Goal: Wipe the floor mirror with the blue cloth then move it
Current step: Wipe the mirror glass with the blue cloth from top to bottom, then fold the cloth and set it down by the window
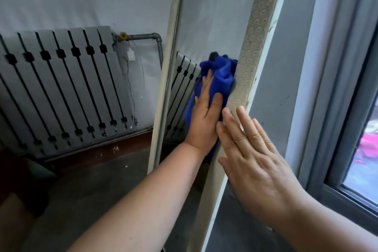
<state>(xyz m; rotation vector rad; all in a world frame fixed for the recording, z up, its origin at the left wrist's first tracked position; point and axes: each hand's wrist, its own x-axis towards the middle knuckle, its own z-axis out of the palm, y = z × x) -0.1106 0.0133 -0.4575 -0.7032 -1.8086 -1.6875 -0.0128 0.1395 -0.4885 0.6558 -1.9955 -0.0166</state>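
Two hands are on the floor mirror [206,26], which leans against the grey wall between the radiator [61,88] and the window [347,108]. My left hand [204,116] lies flat with fingers spread, pressing the bunched blue cloth [221,75] against the glass close to the right frame edge, which I judge is the wiping stroke under way. My right hand [253,153] rests open, fingers together, on the patterned frame [253,43], likely to steady the leaning mirror against the push. No brand, label or writing is readable anywhere.
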